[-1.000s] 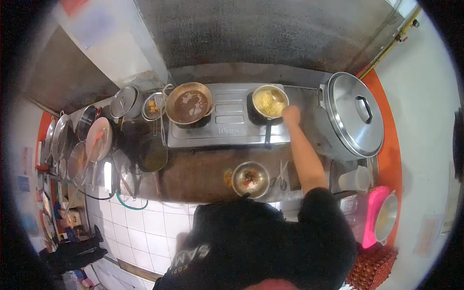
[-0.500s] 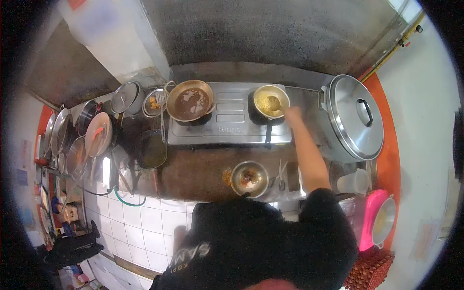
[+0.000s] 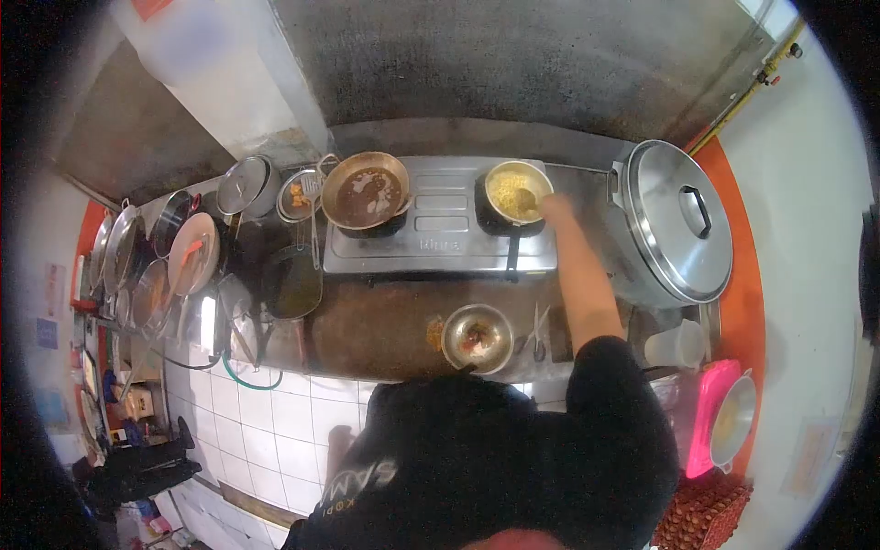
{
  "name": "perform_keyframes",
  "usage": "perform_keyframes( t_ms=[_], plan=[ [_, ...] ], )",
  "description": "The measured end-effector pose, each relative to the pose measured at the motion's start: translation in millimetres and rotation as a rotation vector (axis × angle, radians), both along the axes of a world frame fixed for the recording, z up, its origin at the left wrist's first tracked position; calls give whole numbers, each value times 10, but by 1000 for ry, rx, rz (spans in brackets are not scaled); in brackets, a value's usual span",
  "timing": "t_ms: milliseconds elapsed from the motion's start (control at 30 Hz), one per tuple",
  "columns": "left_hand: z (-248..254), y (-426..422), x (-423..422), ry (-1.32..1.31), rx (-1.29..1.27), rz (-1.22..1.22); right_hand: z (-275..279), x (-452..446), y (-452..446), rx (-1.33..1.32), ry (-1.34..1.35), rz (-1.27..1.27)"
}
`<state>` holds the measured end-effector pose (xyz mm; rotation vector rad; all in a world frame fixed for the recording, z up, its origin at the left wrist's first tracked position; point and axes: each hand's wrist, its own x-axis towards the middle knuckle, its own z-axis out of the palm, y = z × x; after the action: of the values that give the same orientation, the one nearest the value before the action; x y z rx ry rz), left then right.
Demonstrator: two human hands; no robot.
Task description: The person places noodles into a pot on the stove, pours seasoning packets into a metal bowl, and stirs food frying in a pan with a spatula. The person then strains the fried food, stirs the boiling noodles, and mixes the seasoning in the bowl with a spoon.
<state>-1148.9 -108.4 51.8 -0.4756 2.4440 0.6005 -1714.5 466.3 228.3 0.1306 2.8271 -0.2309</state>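
My right hand (image 3: 555, 207) is closed on a ladle (image 3: 523, 202) at the right rim of a small pot (image 3: 496, 213). The ladle's bowl rests among pale yellow noodles (image 3: 506, 189) in the pot. This pot stands on the right burner of a two-burner gas stove (image 3: 440, 261), its dark handle pointing towards me. Low beside my body, a small skin-coloured part of my left hand or arm (image 3: 340, 442) shows; its fingers cannot be made out. A metal bowl (image 3: 502, 356) with white and reddish-brown seasoning sits on the counter before me.
A wok (image 3: 327, 211) of dark oil sits on the left burner. Beside it is a strainer (image 3: 289, 213) with fried pieces. Scissors (image 3: 539, 341) lie right of the bowl. A big lidded pot (image 3: 660, 229) stands right; several pans (image 3: 206, 238) crowd the left.
My right hand and the ladle have shifted slightly within the pot. The whole view has moved a little; the other things stay in place.
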Motion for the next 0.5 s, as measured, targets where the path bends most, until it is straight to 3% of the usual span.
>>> perform_keyframes(
  t_ms=[33, 100, 200, 300, 500],
  plan=[
    [28, 25, 13, 1, 0, 4, -25, -4, 22, 0, 1, 4],
    [-154, -19, 183, 294, 135, 14, 3, 58, 23, 176, 76, 303],
    [-147, 22, 232, 196, 98, -8, -55, -7, 26, 161, -11, 146],
    [-123, 91, 240, 136, 76, -4, -20, 41, 105, 233, 100, 288],
    [-44, 208, 226, 84, 51, 26, 52, 113, 109, 114, 49, 150]
  ],
)
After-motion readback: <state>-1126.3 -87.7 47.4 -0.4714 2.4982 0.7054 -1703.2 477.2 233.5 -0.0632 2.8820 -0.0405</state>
